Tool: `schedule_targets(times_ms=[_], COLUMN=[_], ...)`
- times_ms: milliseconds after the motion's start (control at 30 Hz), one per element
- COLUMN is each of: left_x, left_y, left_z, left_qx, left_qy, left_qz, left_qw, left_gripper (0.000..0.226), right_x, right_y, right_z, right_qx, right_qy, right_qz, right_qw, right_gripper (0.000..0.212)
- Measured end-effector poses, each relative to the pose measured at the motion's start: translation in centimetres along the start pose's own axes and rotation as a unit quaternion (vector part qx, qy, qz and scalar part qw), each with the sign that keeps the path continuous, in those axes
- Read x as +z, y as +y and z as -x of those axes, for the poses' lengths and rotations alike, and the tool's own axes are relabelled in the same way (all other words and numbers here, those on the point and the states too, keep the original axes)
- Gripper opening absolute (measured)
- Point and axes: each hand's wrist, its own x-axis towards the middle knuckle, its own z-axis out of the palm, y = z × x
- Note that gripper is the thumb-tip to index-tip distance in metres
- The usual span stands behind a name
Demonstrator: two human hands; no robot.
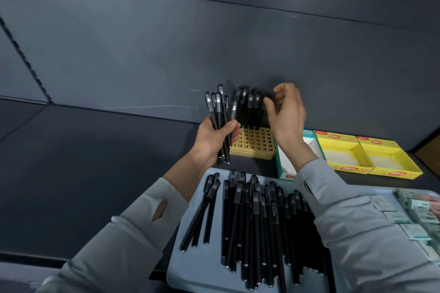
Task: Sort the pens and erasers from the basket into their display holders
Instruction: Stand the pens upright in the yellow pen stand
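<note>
Loose black capped pens (257, 226) lie in pale blue basket (190, 266) nearest camera. Left hand (215, 137) fist-grips bunch of black pens (220, 114) upright. Right hand (287, 112) fingers spread, touching nothing, beside pens standing in tan perforated holder (253, 143).

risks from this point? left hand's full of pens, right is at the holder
1. The left hand holds a loose fan of pens; one could slip out of that grip.
2. The right hand works among the pens standing at the back of the yellow holder; a nudge may tip them.
3. The right sleeve hangs over the white box and could drag it.
</note>
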Motion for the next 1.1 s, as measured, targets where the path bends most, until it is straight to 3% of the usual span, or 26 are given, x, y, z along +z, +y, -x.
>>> schedule_targets(times_ms=[67, 167, 233, 333, 500, 633, 1100], left_x=[0.3, 1.0, 1.4, 1.5, 0.6, 0.0, -0.3], left_y=[-0.2, -0.4, -0.6, -0.7, -0.7, -0.7, -0.4], left_z=[-0.2, -0.4, -0.4, -0.5, -0.8, -0.8, -0.8], left_qx=[0.002, 0.009, 0.018, 0.019, 0.005, 0.001, 0.019], left_qy=[-0.004, -0.017, -0.032, -0.048, -0.008, -0.001, -0.012], left_qz=[-0.008, -0.015, -0.032, -0.050, -0.043, -0.039, -0.038], left_qw=[1.000, 1.000, 0.999, 0.997, 0.999, 0.999, 0.999], left_gripper=[0.027, 0.025, 0.024, 0.020, 0.015, 0.018, 0.019], right_x=[-0.1, -0.3, -0.1, 0.2, -0.8, -2.1, 0.1], right_y=[-0.6, -2.1, -2.7, -2.0, -0.6, 1.7, 2.8], right_z=[0.2, 0.7, 1.0, 0.9, -0.7, -2.4, -2.3], right_qx=[-0.036, -0.040, 0.001, 0.081, 0.160, 0.097, 0.046], right_qy=[-0.008, -0.121, -0.190, -0.228, -0.160, -0.050, -0.069], right_qz=[-0.007, -0.048, -0.093, -0.161, -0.200, -0.070, -0.024], right_qw=[0.999, 0.991, 0.977, 0.957, 0.953, 0.991, 0.996], right_gripper=[0.012, 0.025, 0.023, 0.009, 0.021, 0.014, 0.009])
